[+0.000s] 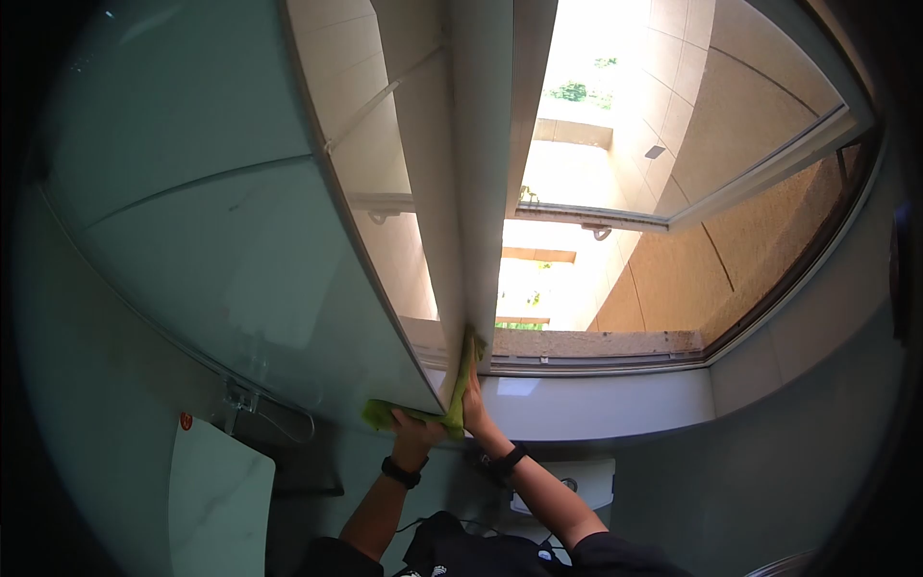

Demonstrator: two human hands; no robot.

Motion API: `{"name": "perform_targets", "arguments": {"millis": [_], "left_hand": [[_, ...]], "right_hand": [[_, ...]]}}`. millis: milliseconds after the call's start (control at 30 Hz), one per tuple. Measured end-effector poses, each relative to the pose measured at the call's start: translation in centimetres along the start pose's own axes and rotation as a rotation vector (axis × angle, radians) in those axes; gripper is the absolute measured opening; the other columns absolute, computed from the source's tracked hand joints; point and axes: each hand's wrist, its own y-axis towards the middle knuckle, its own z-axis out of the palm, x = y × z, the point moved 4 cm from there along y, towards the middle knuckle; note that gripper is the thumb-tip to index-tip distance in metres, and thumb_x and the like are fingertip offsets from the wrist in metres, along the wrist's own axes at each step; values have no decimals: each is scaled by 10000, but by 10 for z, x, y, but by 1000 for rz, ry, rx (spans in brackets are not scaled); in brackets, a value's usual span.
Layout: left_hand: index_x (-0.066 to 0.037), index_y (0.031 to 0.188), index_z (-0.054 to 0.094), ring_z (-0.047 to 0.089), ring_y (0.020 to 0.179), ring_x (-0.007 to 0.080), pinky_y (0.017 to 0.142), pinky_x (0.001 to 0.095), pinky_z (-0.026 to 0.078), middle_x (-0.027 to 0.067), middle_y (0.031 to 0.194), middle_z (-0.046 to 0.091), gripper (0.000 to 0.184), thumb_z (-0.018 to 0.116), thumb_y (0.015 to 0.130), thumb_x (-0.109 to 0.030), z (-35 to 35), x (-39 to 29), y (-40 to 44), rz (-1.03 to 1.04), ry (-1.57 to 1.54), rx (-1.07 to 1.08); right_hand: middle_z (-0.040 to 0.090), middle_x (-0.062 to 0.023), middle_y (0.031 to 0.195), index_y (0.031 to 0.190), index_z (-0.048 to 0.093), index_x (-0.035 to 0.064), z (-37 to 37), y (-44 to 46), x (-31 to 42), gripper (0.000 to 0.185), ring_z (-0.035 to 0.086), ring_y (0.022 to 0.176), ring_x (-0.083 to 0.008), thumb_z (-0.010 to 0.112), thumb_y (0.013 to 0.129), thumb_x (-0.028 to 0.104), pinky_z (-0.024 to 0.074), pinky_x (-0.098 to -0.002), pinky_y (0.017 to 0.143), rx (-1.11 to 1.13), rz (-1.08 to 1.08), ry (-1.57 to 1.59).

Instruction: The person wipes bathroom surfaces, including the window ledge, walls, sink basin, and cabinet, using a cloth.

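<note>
A green cloth [457,415] is folded around the lower corner of a reflective panel [370,125], one end stretching left and the other upward. My left hand [415,433] grips the left part of the cloth beneath the panel's bottom edge. On the other side, my right hand [473,402] presses the upright part of the cloth against the panel's side, its fingers pointing up and partly hidden by the fabric. Dark bands circle both wrists.
Right of the panel is an open window [596,226] with a white sill [596,404] below. A shower fixture [240,394] is mounted on the tiled wall [212,231] at left. A marbled white board [221,500] stands lower left, and a white fixture [586,486] sits beneath my right arm.
</note>
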Motion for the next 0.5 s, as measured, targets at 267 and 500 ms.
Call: {"name": "perform_targets", "arguments": {"millis": [267,500], "left_hand": [[36,1281,559,609,1071,456,890,654,458,266,1252,593,414,554,981,-248,50,-22,-71,423,335,332],[-3,997,662,619,697,359,668,542,504,183,874,622,270,571,900,-238,56,-3,-30,-56,-223,72]], "right_hand": [[164,-248,1651,1619,67,30,30,-27,-77,784,233,1507,-354,520,1016,243,203,-414,1231,16,240,34],[191,-191,1653,1635,27,78,29,-7,-61,754,307,1470,-280,461,1035,218,271,-385,1207,-98,347,443]]}}
